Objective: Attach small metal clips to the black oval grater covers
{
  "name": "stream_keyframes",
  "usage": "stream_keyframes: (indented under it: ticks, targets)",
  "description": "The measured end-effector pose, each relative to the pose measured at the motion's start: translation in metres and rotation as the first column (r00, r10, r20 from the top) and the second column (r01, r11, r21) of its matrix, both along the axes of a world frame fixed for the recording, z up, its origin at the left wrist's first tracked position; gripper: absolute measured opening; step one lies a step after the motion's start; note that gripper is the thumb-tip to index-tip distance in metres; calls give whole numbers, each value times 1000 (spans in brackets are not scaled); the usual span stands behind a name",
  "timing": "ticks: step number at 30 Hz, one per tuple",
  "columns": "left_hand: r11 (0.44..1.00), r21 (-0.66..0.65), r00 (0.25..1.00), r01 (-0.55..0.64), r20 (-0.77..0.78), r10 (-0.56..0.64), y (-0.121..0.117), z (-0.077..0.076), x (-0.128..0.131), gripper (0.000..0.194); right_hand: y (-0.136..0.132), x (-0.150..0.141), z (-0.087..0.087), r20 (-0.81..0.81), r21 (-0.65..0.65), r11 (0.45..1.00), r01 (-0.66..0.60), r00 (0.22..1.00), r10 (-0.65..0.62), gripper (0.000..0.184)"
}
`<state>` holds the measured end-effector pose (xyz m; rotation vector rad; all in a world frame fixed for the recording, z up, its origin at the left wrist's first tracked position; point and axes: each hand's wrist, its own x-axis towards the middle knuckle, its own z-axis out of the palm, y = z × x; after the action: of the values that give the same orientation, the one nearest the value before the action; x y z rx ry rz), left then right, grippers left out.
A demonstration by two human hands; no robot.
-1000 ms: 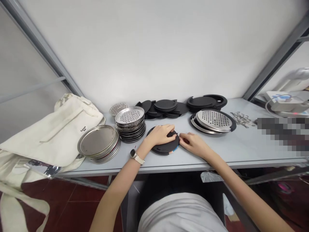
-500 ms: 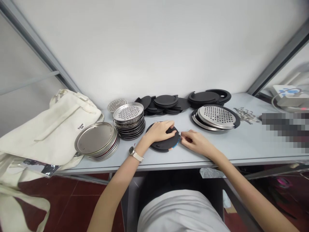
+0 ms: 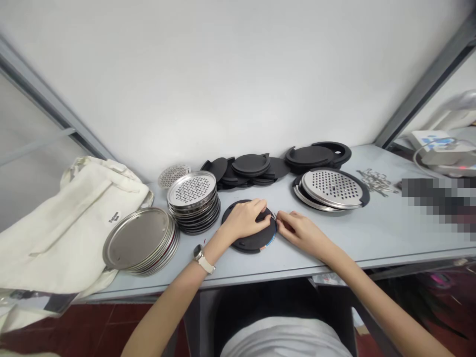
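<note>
A round black disc (image 3: 253, 243) lies flat near the table's front, with a strip of blue and orange showing along its right rim. My left hand (image 3: 247, 218) is over its top, fingers bent and pressed down on it, thumb towards the right edge. At that right edge my right hand (image 3: 297, 230) is closed in a pinch on a small metal piece (image 3: 273, 216), mostly hidden by the fingertips. Left of the disc stands a stack of perforated metal grater discs (image 3: 193, 191). Farther left is a stack of plain metal discs (image 3: 137, 238).
Black round holders (image 3: 251, 164) are piled by the wall, more black holders (image 3: 310, 155) to their right. Grater discs in a black rim (image 3: 332, 187) lie right of my hands. Small metal parts (image 3: 376, 181) lie beyond. A cream bag (image 3: 74, 218) covers the table's left end.
The view has tilted and shifted slightly, so the table sits lower in it. Both hands keep their places at the disc; the small metal piece is now more hidden by my right fingers.
</note>
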<state>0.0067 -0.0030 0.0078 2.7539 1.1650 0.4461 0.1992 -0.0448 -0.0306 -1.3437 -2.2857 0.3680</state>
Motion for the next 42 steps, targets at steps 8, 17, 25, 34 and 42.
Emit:
stream_keyframes:
  ticks: [8,17,25,34,42]
  targets:
    - [1000,-2,1000,10,-7,-10,8,-2,-1,14,3,-3,-2,28,-19,1000,17,999,-16,19]
    - [998,-52,1000,24,2,-24,17,-2,4,12,5,-4,4,-41,-137,987,88,995,-94,20]
    - [996,-80,999,41,11,-40,16,-2,2,8,7,-5,1,-49,-139,985,97,993,-105,20]
    - [990,-79,993,114,35,-111,13,-3,2,6,7,-4,-7,-28,-73,991,110,993,-112,21]
    - [983,-84,986,161,50,-157,11,-1,2,6,5,-2,0,-19,-34,997,72,997,-73,21]
